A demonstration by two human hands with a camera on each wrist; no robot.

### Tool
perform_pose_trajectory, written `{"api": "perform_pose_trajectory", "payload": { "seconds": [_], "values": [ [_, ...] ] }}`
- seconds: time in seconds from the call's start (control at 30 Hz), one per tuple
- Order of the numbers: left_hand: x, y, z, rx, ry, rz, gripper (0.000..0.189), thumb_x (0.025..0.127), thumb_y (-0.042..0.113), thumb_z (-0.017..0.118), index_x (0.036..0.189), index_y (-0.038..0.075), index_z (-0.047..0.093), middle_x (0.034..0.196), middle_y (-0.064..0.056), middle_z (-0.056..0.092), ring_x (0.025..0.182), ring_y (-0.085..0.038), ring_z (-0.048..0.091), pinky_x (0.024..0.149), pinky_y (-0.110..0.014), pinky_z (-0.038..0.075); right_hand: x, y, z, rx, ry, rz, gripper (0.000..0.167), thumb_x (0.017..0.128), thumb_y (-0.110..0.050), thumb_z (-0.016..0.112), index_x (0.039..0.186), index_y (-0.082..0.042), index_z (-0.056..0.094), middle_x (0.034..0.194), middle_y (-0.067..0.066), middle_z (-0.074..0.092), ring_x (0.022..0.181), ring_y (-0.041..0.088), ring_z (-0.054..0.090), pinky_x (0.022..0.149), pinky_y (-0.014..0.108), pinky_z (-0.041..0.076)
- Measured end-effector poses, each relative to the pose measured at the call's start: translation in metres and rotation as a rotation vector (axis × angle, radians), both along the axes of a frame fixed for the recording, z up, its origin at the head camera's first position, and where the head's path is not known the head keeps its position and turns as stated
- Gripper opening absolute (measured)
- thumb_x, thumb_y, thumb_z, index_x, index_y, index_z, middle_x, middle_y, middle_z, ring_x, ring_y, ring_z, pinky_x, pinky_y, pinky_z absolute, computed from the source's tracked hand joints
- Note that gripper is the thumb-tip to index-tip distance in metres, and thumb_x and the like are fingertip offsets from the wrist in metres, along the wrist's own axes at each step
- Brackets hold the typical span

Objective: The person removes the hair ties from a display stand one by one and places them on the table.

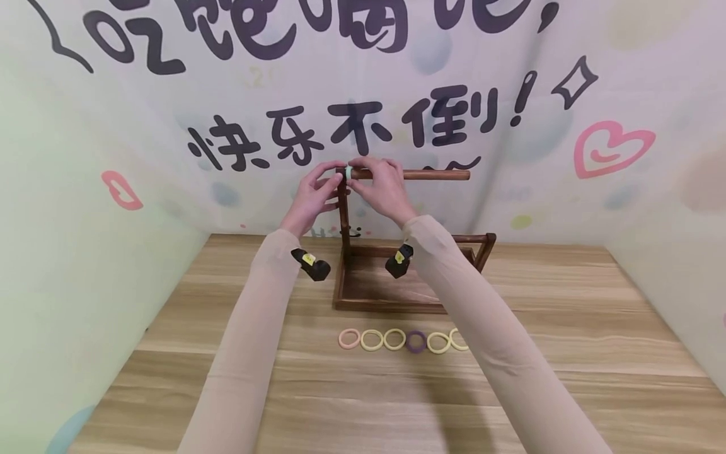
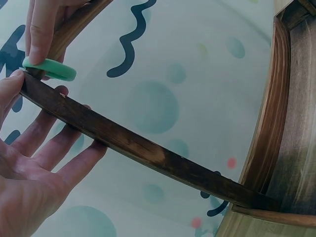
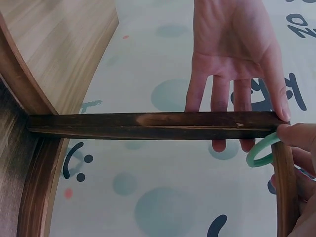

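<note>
A dark wooden stand has an upright post [image 1: 344,221] with a horizontal bar [image 1: 433,174] running right from its top. My left hand [image 1: 309,198] holds the top of the post, the thumb at the corner and the fingers behind the wood. A mint-green ring [image 2: 61,70] encircles the bar at its left end, close against the post. Thumb and fingers of my right hand [image 1: 387,189] pinch this ring. The right wrist view shows the ring [image 3: 256,160] tilted around the bar, partly hidden by the right thumb.
The stand's shallow tray base [image 1: 391,307] sits on the wood-grain table [image 1: 227,302], with a lower rail [image 1: 473,238] at its right. In front lies a row of rings: a pink ring [image 1: 349,349], a purple ring [image 1: 416,350] and several yellow ones. A printed wall hanging [image 1: 255,202] is behind.
</note>
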State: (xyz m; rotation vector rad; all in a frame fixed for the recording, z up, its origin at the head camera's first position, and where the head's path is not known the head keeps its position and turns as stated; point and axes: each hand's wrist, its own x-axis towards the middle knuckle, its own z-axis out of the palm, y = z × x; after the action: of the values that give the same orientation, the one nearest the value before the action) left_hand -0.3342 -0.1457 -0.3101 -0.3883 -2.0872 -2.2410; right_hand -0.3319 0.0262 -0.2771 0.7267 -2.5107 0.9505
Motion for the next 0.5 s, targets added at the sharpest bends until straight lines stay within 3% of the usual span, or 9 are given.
{"api": "perform_pose_trajectory", "payload": {
  "seconds": [0.17, 0.5],
  "values": [
    [0.0, -0.001, 0.001, 0.008, 0.005, -0.01, 0.029, 0.1, 0.019, 0.056, 0.128, 0.015, 0.057, 0.116, -0.015, 0.066, 0.104, -0.033, 0.063, 0.087, -0.052, 0.05, 0.0, 0.0, 0.001, -0.041, 0.018, -0.001, 0.034, 0.092, -0.018, 0.067, 0.125, -0.006, 0.063, 0.122, 0.006, 0.065, 0.116, 0.02, 0.054, 0.109, 0.033, 0.018],
    [0.0, 0.0, 0.0, -0.009, 0.014, -0.008, 0.03, 0.1, 0.021, 0.055, 0.129, 0.015, 0.056, 0.116, -0.019, 0.064, 0.107, -0.037, 0.061, 0.088, -0.051, 0.051, 0.001, 0.011, 0.004, -0.177, 0.01, 0.059, 0.033, 0.091, -0.009, 0.067, 0.123, 0.0, 0.062, 0.12, 0.012, 0.064, 0.112, 0.025, 0.059, 0.091, 0.03, 0.049]
  ]
}}
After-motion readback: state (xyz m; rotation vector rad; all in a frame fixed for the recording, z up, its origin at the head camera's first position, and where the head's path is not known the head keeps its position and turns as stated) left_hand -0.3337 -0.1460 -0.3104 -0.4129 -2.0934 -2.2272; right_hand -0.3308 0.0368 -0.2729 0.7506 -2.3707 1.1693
